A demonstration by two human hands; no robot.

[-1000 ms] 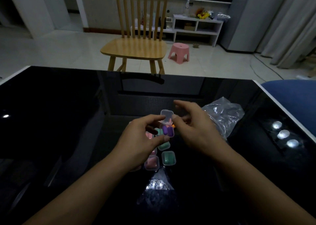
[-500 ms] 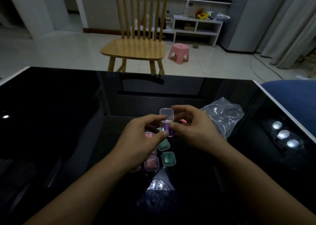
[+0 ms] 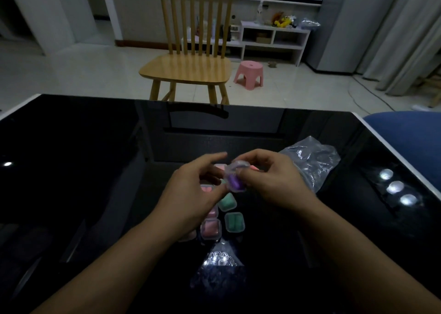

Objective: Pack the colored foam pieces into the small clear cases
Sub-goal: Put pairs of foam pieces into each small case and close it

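Note:
A small clear case with purple foam pieces inside hangs above the black table. Both hands pinch it: my left hand grips its left side, and my right hand presses its lid down from the top right. The lid looks nearly flat on the case. Below the hands, several closed cases lie on the table, among them a green one, another green one and a pink one. More pink cases are partly hidden under my left hand.
A crumpled clear plastic bag lies just right of my right hand. A wooden chair stands beyond the table's far edge, with a pink stool behind it. A blue seat is at the table's right edge.
The case's lid stood upright and open; my right hand has folded it down over the purple pieces. Both hands have closed in around the case.

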